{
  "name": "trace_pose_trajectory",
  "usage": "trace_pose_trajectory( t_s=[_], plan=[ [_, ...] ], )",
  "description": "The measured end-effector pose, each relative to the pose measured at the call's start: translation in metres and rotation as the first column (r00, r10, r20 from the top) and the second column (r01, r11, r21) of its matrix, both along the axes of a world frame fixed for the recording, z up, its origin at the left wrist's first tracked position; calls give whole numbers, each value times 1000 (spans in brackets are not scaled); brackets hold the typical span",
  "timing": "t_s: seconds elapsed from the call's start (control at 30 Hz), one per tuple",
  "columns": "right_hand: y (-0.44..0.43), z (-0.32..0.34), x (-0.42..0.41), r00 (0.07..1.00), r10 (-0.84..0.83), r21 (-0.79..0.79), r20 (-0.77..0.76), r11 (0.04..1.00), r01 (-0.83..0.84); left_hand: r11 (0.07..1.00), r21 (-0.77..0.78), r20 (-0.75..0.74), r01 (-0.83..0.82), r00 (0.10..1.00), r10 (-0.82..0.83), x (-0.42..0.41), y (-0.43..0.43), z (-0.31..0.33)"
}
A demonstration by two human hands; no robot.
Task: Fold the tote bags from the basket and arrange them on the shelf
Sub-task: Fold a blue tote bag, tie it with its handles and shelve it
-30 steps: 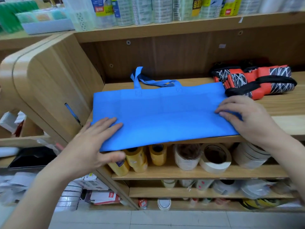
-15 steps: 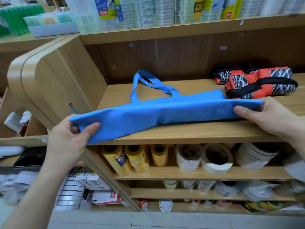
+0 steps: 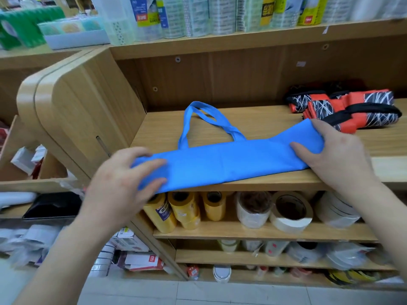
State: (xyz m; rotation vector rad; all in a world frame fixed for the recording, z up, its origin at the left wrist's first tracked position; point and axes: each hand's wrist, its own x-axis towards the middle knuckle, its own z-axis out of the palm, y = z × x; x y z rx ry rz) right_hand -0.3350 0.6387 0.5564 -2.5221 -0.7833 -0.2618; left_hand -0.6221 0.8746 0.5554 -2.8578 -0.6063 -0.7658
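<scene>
- Front edge of shelf (image 3: 275,183) runs under both hands; the bag's left end overhangs it, above yellow rolls (image 3: 182,210).
- Blue tote bag (image 3: 220,166), folded to a long strip, spans from fingers to fingers along that edge.
- Left hand (image 3: 119,183): fingers released, spread flat on top of the left end; blurred.
- Right hand (image 3: 339,155): thumb on top, fingers curled behind, grasping the raised right end.
- Bare board open beyond the fingers; handles (image 3: 198,119) lie there.
- Orange-black folded bags (image 3: 356,108) sit just beyond the right fingers.
- Half a second ago the left hand gripped its end in the air; now the strip is down.
</scene>
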Motion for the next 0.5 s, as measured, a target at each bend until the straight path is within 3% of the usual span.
trace_pose_trajectory(
  t_s=[0.07, 0.13, 0.3, 0.4, 0.5],
  plan=[
    [1, -1, 1, 999, -6, -111, 46, 994, 11, 995, -63, -284, 73, 955, -88, 12, -7, -6],
    [2, 0, -1, 998, -25, -203, 59, 978, 37, 997, 48, -425, 58, 905, -32, 20, -12, -20],
    [3, 0, -7, 997, 13, -273, 70, 962, 7, 977, 208, -367, 44, 929, 37, 13, -26, -14],
    [9, 7, -7, 993, 88, -162, -76, 982, -100, 958, 271, -344, 99, 939, 0, 1, -38, -10],
    [21, 16, -3, 960, 196, 128, -200, 977, -173, 968, 233, -377, 96, 926, -1, -6, -51, 0]
  ],
)
